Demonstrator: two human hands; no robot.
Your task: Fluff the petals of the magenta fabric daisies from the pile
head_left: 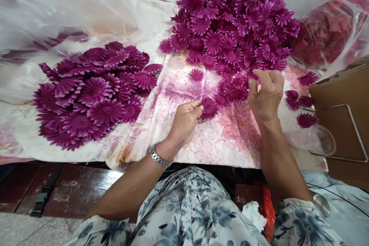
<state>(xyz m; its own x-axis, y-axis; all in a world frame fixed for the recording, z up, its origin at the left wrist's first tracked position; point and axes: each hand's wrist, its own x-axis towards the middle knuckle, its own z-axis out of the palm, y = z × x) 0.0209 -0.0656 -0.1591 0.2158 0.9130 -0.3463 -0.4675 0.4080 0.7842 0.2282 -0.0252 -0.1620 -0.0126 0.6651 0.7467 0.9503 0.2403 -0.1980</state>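
Note:
My left hand (187, 119), with a metal watch (159, 156) on its wrist, pinches a purple artificial flower head (209, 108) by its edge, just above the cloth. At the front edge of a tall heap of similar flower heads (230, 27), my right hand (266, 90) has thumb and forefinger close together. Whatever lies between those fingertips is too small or hidden to make out. A few loose flower heads (235, 91) lie between my two hands. To the left, larger-looking purple flower heads (93, 90) are piled up in layers.
Patterned cloth (173, 130) covers the table. On the right are a cardboard box (340, 123), a bent metal wire (353, 123), a clear plastic cup (323, 140) and several stray flower heads (308, 120). Clear plastic bags stand at the far left (57, 4) and back right (331, 30).

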